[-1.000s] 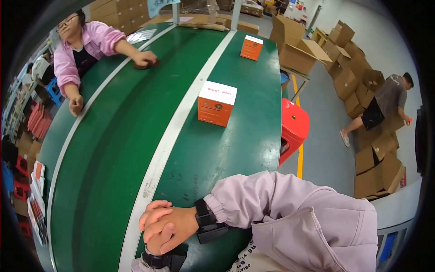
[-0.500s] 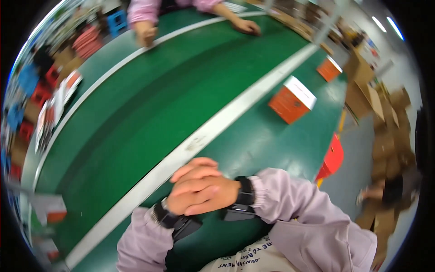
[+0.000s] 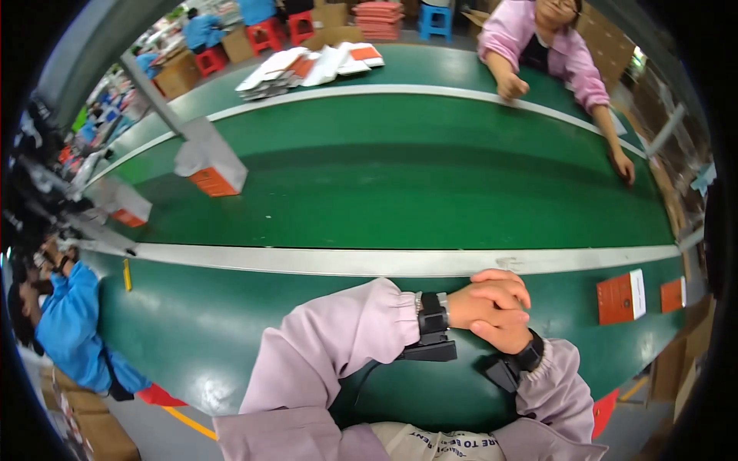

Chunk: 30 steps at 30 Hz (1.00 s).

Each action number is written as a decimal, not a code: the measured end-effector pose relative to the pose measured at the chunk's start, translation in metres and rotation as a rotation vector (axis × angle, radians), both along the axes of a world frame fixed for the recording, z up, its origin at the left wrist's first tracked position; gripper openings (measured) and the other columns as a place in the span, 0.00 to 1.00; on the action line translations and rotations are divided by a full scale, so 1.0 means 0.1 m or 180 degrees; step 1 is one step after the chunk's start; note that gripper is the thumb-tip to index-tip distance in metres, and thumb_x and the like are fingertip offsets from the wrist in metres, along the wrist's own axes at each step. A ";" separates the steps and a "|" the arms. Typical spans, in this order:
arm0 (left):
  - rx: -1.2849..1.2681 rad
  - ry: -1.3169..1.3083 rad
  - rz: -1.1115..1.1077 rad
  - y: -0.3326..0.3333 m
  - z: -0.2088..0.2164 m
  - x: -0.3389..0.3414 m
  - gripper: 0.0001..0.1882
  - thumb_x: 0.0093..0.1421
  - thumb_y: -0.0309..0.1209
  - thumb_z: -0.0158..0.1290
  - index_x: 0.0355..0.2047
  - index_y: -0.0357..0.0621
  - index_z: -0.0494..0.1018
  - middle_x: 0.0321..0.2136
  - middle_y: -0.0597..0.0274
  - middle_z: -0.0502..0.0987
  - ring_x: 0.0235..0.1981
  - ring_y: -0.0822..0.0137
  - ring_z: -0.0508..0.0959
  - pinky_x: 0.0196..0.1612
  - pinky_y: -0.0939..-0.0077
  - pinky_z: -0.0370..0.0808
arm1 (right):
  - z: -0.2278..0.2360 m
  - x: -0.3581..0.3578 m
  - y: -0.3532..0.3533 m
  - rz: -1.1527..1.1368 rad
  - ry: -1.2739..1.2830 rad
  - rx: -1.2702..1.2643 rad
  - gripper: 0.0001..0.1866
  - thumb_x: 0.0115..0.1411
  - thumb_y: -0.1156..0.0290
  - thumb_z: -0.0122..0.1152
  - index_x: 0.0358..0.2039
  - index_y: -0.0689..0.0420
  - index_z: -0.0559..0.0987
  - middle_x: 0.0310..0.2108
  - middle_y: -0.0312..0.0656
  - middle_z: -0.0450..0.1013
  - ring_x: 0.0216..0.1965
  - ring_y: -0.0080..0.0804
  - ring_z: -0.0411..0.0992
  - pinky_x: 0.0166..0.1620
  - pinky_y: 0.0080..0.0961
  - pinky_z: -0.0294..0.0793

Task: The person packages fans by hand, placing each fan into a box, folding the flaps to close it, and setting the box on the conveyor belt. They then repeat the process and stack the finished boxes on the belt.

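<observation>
My left hand (image 3: 466,306) and my right hand (image 3: 503,329) are clasped together above the near green tabletop (image 3: 231,307), just in front of the pale metal strip (image 3: 346,261). The fingers of each hand fold over the other, and I see no object between them; the palms are hidden. Black straps with dark boxy devices circle both wrists. To the right of my hands, an orange box with a white side (image 3: 621,297) stands on the tabletop, with a smaller-looking orange box (image 3: 673,295) beyond it.
Across the green belt (image 3: 384,177), a person in pink (image 3: 542,46) rests both hands near its far edge. White-and-orange boxes (image 3: 218,181) stand on the belt's left. Flat white packages (image 3: 307,69) lie behind it. Someone in blue (image 3: 69,323) is at left, near a yellow stick-like object (image 3: 127,274).
My view has swung leftward, showing more of the belt's left side and the person in blue. My hands stay clasped and appear farther right in the picture.
</observation>
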<state>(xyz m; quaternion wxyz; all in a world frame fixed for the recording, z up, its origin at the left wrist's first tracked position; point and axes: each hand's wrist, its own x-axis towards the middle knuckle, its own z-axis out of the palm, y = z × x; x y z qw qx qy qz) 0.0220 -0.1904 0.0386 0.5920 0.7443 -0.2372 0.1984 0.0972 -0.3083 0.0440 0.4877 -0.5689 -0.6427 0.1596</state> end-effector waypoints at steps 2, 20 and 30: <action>-0.0753 0.0229 -0.0247 -0.08 -0.51 0.04 0.16 0.60 0.40 0.48 0.39 0.40 0.72 0.39 0.54 0.72 0.44 0.55 0.71 0.47 0.60 0.69 | 0.01 -0.07 0.09 0.0147 -0.0011 -0.0003 0.26 0.42 0.61 0.68 0.43 0.55 0.74 0.48 0.50 0.64 0.49 0.44 0.63 0.50 0.41 0.64; 0.0685 0.0883 0.1316 -0.43 0.16 -1.02 0.29 0.53 0.33 0.59 0.54 0.47 0.62 0.56 0.53 0.61 0.59 0.52 0.57 0.56 0.52 0.61 | -0.02 -0.22 -0.03 0.1724 -0.0409 0.0391 0.34 0.38 0.70 0.71 0.49 0.50 0.70 0.48 0.44 0.65 0.50 0.44 0.65 0.50 0.38 0.68; -0.0042 0.2037 0.2298 -1.00 0.84 -1.96 0.37 0.53 0.28 0.60 0.61 0.43 0.54 0.59 0.50 0.57 0.62 0.54 0.55 0.58 0.58 0.60 | 0.17 -0.19 -0.22 0.1549 0.0195 -0.0455 0.34 0.43 0.75 0.67 0.52 0.57 0.66 0.47 0.44 0.66 0.42 0.36 0.72 0.48 0.29 0.70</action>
